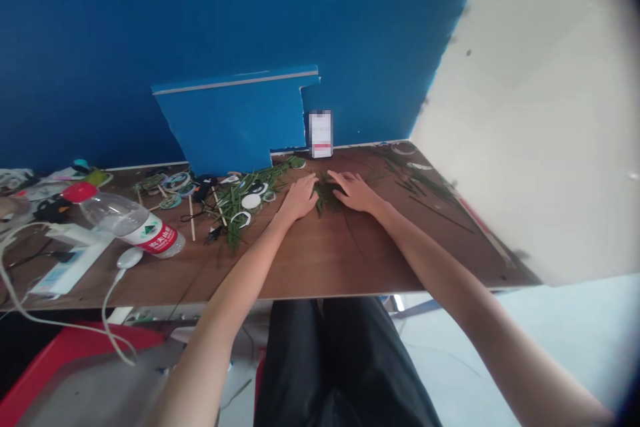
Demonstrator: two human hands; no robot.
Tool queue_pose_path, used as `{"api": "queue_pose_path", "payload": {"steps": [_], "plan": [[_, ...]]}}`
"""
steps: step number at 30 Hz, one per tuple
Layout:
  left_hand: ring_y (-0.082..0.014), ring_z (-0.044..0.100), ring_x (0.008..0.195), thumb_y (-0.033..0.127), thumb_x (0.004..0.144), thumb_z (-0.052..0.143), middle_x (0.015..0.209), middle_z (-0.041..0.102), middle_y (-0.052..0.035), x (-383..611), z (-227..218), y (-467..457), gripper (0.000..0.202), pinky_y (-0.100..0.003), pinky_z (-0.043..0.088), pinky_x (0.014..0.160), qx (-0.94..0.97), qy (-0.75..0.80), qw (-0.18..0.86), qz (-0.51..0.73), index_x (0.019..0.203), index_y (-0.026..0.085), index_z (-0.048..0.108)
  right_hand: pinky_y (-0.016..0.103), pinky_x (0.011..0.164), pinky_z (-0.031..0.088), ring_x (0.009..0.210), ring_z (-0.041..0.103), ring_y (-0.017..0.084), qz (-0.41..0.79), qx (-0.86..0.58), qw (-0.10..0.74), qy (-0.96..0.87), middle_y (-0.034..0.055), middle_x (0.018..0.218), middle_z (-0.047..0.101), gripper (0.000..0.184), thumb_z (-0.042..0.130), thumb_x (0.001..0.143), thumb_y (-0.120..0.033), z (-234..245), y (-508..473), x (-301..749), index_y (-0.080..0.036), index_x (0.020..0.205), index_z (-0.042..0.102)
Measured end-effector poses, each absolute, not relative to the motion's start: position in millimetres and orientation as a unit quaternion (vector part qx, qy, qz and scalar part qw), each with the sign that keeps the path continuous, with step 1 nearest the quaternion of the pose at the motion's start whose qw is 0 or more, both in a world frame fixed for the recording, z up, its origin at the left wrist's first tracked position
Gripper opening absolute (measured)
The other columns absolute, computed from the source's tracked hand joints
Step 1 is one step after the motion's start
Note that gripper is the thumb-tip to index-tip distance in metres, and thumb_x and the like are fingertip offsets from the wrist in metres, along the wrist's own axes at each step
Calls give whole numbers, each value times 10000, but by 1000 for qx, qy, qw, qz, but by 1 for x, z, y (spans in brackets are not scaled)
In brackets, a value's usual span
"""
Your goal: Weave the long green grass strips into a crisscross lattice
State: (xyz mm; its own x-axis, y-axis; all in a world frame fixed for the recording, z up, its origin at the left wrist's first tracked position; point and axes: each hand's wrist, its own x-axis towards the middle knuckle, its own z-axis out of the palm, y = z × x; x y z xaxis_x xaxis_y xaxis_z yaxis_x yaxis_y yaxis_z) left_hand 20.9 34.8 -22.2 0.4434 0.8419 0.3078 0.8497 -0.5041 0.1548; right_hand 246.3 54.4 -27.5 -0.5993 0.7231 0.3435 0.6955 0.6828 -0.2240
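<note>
Both hands rest low over the brown tabletop (320, 260), on either side of a small bunch of green grass-like blades (326, 196). My left hand (301, 197) is at the bunch's left side, fingers stretched forward and thumb apart. From the right, my right hand (356, 192) reaches to the same blades with its fingers spread. Neither hand is wrapped around anything; whether the fingertips press on the blades I cannot tell. Just left of my left hand lies a larger heap of green blades (237, 207), with a white disc (251, 201) and several rings on it.
A phone (321, 135) stands against the blue wall behind the hands. Beside it leans a blue panel (235, 127). Leftward are a tilted plastic bottle (135, 223), a white power strip (70, 263), cables and sticks. Loose blades (420, 180) lie near the white wall (530, 113).
</note>
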Motion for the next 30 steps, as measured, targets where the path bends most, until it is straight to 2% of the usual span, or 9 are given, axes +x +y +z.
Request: {"api": "queue_pose_path", "payload": {"steps": [6, 12, 21, 30], "plan": [[-266, 365, 1380, 338, 961, 386, 1501, 416, -117, 20, -22, 34, 406, -477, 360, 1098, -857, -489, 13, -162, 1302, 173, 532, 556, 1029, 345, 1318, 410, 319, 33, -397, 212, -892, 91, 1381, 568, 642, 377, 960, -340, -28, 55, 247, -226, 1555, 163], [-285, 359, 1373, 381, 970, 391, 1496, 406, -119, 20, -23, 33, 429, -492, 356, 1089, -854, -495, 14, -159, 1336, 194, 509, 557, 1033, 336, 1325, 404, 327, 30, -389, 201, -899, 96, 1393, 558, 645, 393, 961, -348, -29, 55, 246, -223, 1554, 171], [-281, 441, 1285, 263, 943, 430, 1406, 486, -111, 20, -23, 32, 388, -454, 382, 1064, -822, -540, 22, -180, 1309, 190, 537, 531, 1029, 341, 1322, 404, 321, 11, -377, 194, -906, 121, 1396, 550, 649, 399, 965, -337, -27, 52, 246, -196, 1555, 168], [-293, 439, 1285, 253, 937, 433, 1401, 482, -106, 20, -25, 34, 376, -463, 389, 1055, -825, -536, 33, -175, 1275, 208, 592, 533, 1019, 346, 1312, 415, 316, 12, -374, 194, -907, 112, 1372, 575, 610, 388, 975, -340, -29, 54, 245, -198, 1543, 216]]}}
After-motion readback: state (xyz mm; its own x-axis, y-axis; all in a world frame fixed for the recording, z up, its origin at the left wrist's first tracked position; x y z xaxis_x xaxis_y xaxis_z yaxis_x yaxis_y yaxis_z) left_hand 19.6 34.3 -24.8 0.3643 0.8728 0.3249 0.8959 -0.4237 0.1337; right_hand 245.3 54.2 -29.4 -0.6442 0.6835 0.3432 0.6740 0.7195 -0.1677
